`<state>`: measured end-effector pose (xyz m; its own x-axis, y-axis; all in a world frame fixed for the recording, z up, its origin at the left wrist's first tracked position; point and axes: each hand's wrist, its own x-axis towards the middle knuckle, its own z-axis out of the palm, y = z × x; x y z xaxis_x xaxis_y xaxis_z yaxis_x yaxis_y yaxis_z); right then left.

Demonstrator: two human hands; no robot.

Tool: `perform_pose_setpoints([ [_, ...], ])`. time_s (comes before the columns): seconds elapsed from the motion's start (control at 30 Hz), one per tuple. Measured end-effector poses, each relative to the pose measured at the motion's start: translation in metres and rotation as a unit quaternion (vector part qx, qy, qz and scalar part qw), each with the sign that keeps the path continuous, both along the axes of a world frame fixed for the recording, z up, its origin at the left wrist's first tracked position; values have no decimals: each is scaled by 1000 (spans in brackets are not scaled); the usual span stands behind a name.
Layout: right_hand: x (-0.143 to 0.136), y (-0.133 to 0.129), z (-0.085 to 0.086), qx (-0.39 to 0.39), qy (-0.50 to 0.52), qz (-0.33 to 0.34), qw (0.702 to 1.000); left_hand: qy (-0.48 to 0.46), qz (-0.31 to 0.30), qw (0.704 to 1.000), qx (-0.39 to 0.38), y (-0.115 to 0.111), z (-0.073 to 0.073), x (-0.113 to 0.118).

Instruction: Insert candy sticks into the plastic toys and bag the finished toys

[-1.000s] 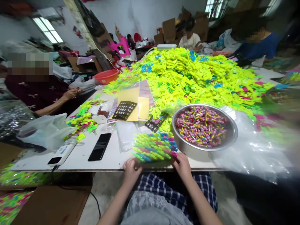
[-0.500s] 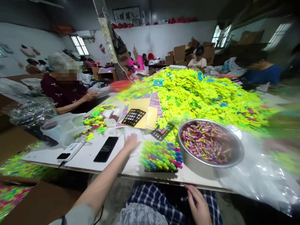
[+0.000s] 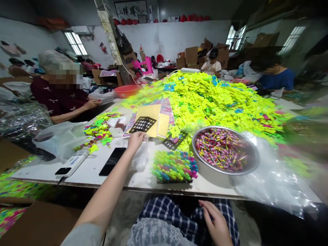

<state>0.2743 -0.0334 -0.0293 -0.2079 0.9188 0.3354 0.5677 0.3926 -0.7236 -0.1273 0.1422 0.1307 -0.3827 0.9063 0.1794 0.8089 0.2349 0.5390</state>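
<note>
Pinching a clear plastic bag (image 3: 140,158) between the left fingers (image 3: 140,134)

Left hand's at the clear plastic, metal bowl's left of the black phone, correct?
Not quite: the metal bowl stands to the right of the black phone, as the head view shows. The left hand is indeed at the clear plastic.

clear bag (image 3: 140,158) partly hidden, cardboard box (image 3: 42,223) cropped

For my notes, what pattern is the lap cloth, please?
The cloth is navy with white checks, clearest in the head view.
</note>
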Motion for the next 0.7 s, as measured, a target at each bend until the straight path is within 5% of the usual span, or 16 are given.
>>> perform_pose_setpoints([
  [0.33,-9,-15,13,-68,53,26,996,-41,-22,995,85,29,101,-3],
  [0.43,-8,-21,26,-157,130,19,979,-39,-20,984,176,8,135,17],
  [0.5,-11,-22,42,-239,202,22,950,-74,-44,936,342,-23,154,47],
  [0.6,-27,-19,70,-306,324,50,894,-185,-226,852,434,-91,164,107],
  [0.63,-36,-17,79,-313,362,63,876,-225,-328,830,391,-115,162,128],
  [0.7,-54,-10,93,-320,415,86,847,-346,-523,729,274,-157,149,166],
])
